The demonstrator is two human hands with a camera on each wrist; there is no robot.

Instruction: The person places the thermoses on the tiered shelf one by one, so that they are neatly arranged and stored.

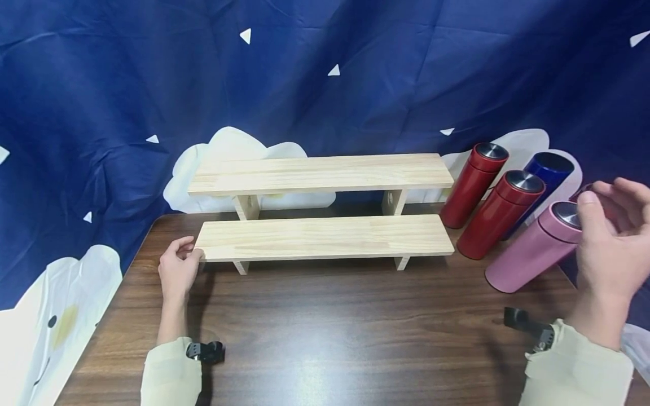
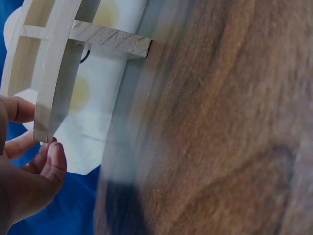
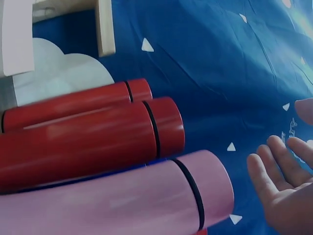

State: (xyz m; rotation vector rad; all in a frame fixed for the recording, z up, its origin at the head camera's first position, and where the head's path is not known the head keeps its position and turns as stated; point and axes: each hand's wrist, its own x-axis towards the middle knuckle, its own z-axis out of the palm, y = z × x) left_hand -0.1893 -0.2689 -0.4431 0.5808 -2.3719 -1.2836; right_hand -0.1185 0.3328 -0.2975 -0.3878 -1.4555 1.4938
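A two-tier wooden shelf (image 1: pixel 325 239) stands across the back of the table. At the left end of its lower board, my left hand (image 1: pixel 179 269) holds the corner, thumb and fingers on either side of the board in the left wrist view. My right hand (image 1: pixel 616 237) is raised at the far right with its fingers loosely bent and nothing in them. Right beside it stands a pink thermos bottle (image 1: pixel 530 251), a gap between them in the right wrist view. Two red thermos bottles (image 1: pixel 500 217) and a blue bottle (image 1: pixel 556 169) are grouped behind the pink one.
The brown wooden table (image 1: pixel 325 327) extends in front of the shelf. A dark blue curtain (image 1: pixel 284 84) with white triangles and cloud shapes hangs behind and at the sides. Part of another red bottle (image 3: pixel 201 232) shows beneath the pink one in the right wrist view.
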